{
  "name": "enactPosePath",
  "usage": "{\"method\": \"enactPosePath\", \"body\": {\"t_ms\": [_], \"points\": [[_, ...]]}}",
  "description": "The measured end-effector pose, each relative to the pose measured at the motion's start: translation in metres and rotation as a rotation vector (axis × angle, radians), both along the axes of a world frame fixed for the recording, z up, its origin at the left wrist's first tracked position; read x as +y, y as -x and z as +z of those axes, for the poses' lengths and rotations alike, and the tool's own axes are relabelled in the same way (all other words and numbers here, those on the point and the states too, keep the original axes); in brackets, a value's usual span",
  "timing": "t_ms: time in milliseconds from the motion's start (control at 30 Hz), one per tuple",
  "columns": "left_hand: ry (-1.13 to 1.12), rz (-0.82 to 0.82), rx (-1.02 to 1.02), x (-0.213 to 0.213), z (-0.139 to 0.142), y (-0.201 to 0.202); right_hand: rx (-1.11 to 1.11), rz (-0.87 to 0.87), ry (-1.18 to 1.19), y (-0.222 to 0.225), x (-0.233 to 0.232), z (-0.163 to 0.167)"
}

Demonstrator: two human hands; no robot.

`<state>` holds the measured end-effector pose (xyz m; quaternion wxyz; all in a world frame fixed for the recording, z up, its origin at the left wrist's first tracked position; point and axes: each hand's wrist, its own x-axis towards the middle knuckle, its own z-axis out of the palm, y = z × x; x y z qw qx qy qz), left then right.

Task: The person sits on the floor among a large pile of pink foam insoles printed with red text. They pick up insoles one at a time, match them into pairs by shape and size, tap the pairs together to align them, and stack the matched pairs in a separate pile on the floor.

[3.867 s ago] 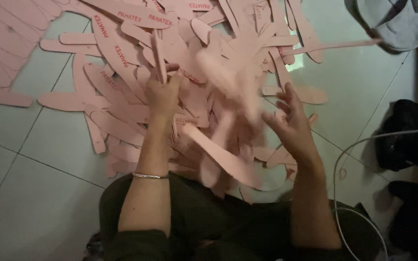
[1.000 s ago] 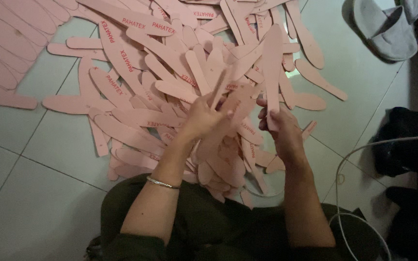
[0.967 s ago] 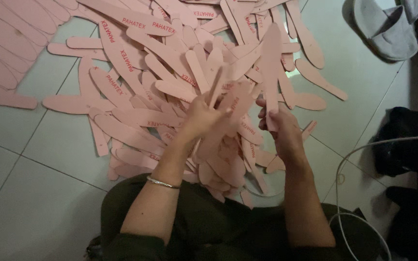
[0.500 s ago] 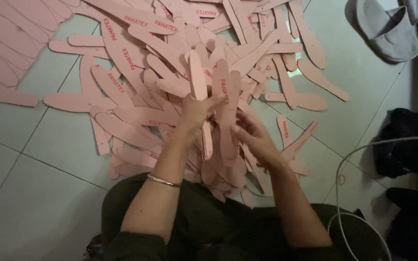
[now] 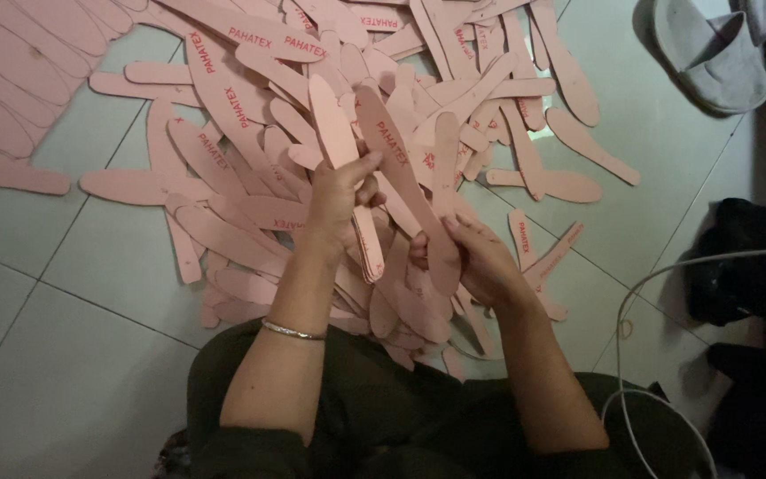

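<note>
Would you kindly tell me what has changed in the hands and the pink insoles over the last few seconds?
The left hand, earlier reaching into the heap, has lifted and now has a grip on a stack of insoles standing on edge. The right hand has drawn in beside it and grips one long insole. The heap of pink insoles, the grey slipper and the white cable lie as before.
</note>
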<state>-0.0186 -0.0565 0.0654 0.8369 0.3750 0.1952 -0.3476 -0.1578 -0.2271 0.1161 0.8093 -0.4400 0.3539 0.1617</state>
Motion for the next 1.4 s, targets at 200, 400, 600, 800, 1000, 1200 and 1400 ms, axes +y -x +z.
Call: {"method": "enactPosePath", "body": {"t_ms": [200, 400, 600, 800, 1000, 1200, 1400], "points": [[0.032, 0.048, 0.005, 0.004, -0.006, -0.003, -0.017, 0.02, 0.041, -0.006, 0.005, 0.008], [0.051, 0.076, -0.045, 0.007, -0.008, -0.004, 0.052, 0.049, 0.203, -0.016, 0.008, 0.025], [-0.103, 0.068, -0.119, 0.006, -0.008, -0.006, 0.177, 0.119, 0.474, -0.016, 0.0, 0.026], [-0.115, 0.035, -0.141, 0.007, -0.004, -0.009, 0.076, 0.161, 0.773, -0.009, -0.025, 0.008], [0.378, -0.094, -0.256, 0.016, 0.013, -0.002, -0.339, 0.199, 1.066, 0.003, -0.02, 0.006], [0.526, -0.19, -0.504, 0.021, 0.029, 0.0, -0.234, 0.2, 0.586, 0.005, -0.01, 0.007], [0.271, -0.129, -0.317, 0.02, 0.031, -0.006, -0.251, 0.097, 0.749, 0.005, -0.017, 0.006]]}}
